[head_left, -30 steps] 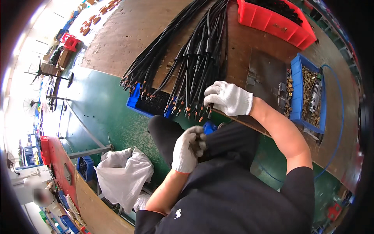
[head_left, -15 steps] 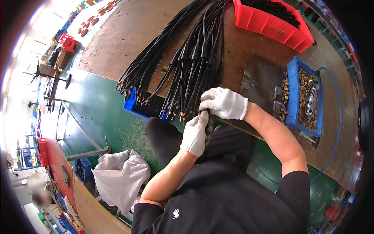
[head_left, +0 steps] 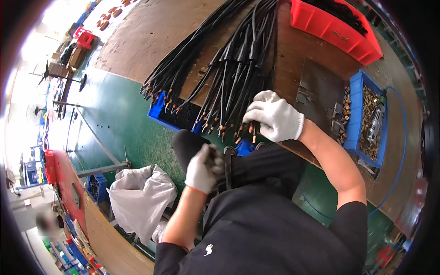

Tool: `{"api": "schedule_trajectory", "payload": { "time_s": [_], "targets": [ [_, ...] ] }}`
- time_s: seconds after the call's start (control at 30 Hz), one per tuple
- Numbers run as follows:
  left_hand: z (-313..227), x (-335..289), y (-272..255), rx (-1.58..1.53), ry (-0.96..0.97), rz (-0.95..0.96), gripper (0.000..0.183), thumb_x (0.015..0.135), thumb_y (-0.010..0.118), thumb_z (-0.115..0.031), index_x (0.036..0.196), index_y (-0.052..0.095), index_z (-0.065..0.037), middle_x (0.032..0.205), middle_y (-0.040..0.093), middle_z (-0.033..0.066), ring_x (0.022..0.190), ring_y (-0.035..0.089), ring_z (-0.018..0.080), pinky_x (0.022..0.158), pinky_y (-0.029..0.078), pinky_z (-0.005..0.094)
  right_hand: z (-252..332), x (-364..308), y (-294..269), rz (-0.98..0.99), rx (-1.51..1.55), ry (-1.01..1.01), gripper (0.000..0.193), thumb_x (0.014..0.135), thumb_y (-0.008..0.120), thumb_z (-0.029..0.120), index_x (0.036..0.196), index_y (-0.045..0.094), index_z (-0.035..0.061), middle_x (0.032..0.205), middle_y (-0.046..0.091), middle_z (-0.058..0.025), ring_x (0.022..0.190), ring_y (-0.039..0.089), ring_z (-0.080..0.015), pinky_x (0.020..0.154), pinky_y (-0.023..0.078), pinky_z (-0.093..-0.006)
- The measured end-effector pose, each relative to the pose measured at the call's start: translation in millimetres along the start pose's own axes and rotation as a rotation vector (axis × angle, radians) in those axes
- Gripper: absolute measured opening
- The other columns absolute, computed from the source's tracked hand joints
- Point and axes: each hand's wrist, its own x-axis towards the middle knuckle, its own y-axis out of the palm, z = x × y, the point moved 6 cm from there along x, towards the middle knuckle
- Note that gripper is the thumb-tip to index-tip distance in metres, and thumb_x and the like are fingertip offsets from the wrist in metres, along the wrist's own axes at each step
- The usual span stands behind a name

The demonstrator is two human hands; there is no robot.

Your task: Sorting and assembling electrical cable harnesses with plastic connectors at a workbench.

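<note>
My right hand point(head_left: 275, 117), in a white knit glove, is at the front ends of a bundle of black cables point(head_left: 245, 68) on the table. Its fingers curl round one black cable point(head_left: 253, 126), whose stripped copper end shows just below them. My left hand point(head_left: 203, 169), gloved too, is over my lap, apart from the cables. Its greyish fingertips are smeared by motion, so their grip does not show. A narrow black strip point(head_left: 228, 172) hangs beside it; whether they touch is unclear. Several copper-tipped cable ends overhang the table edge.
A blue bin point(head_left: 172, 123) of small black parts sits below the cables. To the right, a blue bin point(head_left: 354, 119) holds brass parts and a tool point(head_left: 376, 120) with a blue hose. A red bin point(head_left: 332, 32) stands behind; a white sack point(head_left: 142, 201) is at left.
My left hand has pulled away from the right, down and to the left. My right hand stays by the cable ends. The whole view has shifted slightly.
</note>
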Motion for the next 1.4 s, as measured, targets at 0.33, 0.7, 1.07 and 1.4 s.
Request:
{"api": "schedule_trajectory", "payload": {
  "time_s": [0.33,0.7,1.07,1.4],
  "targets": [
    [-27.2,-48.7,45.4,1.021,0.982,-0.205,0.028,0.106,0.065,-0.027,0.119,0.072,-0.003,0.096,0.076,0.0105,0.08,0.072,0.0222,0.075,0.058,0.0341,-5.7,16.7,6.0,0.078,-0.07,0.05,0.028,0.084,0.077,0.013,0.112,0.075,0.0162,0.103,0.07,-0.0078,0.096,0.068,-0.0327,0.086,0.057,-0.0455],
    [23.8,17.7,83.1,0.749,0.433,-0.045,0.041,0.109,0.062,-0.038,0.121,0.071,0.0,0.088,0.07,0.0029,0.078,0.061,0.0114,0.073,0.049,0.0282,-15.8,28.3,21.9,0.333,-0.208,0.028,0.027,0.086,0.077,0.023,0.111,0.072,0.015,0.103,0.067,-0.0095,0.093,0.071,-0.0325,0.084,0.058,-0.045],
    [28.6,23.6,80.9,0.635,0.275,0.038,0.036,0.107,0.066,-0.043,0.089,0.066,-0.012,0.069,0.053,-0.0054,0.058,0.042,0.0053,0.055,0.032,0.0242,-21.6,24.5,26.3,0.446,-0.185,0.131,0.025,0.09,0.074,0.03,0.111,0.074,0.0153,0.102,0.069,-0.0088,0.095,0.071,-0.0328,0.087,0.057,-0.0473],
    [41.4,11.9,35.1,0.225,0.128,0.063,0.023,0.104,0.049,-0.016,0.094,0.064,-0.003,0.081,0.063,0.0074,0.068,0.058,0.018,0.058,0.044,0.0305,-12.9,28.0,19.5,0.135,-0.072,0.097,0.02,0.083,0.082,0.026,0.096,0.074,0.0124,0.097,0.064,-0.01,0.088,0.07,-0.0301,0.07,0.057,-0.0408]
  ]
}}
